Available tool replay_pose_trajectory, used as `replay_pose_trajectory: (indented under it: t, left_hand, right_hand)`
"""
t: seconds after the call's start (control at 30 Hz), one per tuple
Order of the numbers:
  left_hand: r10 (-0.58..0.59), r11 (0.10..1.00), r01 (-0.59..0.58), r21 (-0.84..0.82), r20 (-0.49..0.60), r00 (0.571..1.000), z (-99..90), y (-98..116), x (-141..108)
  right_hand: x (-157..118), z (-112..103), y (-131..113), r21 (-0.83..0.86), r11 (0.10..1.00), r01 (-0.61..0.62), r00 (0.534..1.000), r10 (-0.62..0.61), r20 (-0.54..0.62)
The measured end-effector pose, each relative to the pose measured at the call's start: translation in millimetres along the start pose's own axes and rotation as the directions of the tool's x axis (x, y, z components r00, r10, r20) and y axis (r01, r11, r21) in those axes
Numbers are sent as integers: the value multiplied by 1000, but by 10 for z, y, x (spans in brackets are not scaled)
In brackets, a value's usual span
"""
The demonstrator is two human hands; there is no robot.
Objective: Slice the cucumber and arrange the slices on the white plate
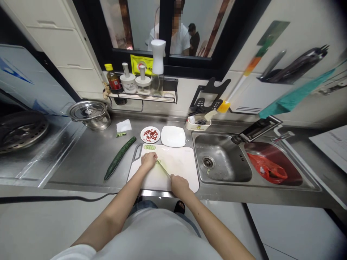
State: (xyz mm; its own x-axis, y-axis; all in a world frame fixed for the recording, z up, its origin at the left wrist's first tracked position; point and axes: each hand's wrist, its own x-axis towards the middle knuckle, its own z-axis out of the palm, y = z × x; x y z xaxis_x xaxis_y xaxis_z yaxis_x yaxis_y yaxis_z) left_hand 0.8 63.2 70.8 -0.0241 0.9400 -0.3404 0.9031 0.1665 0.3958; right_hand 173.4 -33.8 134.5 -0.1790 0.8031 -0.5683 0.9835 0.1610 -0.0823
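My right hand [179,186] grips a knife [164,169], its blade slanting up and left over the white cutting board [179,162]. Fingers curled, my left hand [149,161] presses on the board by the knife's tip. A green-edged cucumber piece [158,162] shows at its fingertips, mostly hidden by the hand and blade. Several cucumber slices [149,147] lie overlapped in a row at the board's upper left. To the left of the board, a long whole cucumber [119,159] rests on the steel counter.
Behind the board stand a plate of chopped red pieces [150,135] and a white square plate [172,136]. A lidded steel pot [90,115] is at back left, near a white tissue [124,125]. The sink [225,162] lies right, with a red bag [267,169] in its second basin.
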Motion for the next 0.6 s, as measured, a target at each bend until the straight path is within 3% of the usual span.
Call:
replay_pose_trajectory:
  t: [0.27,0.6]
  left_hand:
    - [-2,1000,2,0,4,1000,12,-4,9]
    - [-5,1000,5,8,3,1000,14,-6,18]
  right_hand:
    - [44,-122,117,-106,994,39,999,-41,-19]
    - [63,-231,158,-66,996,60,997,-56,51]
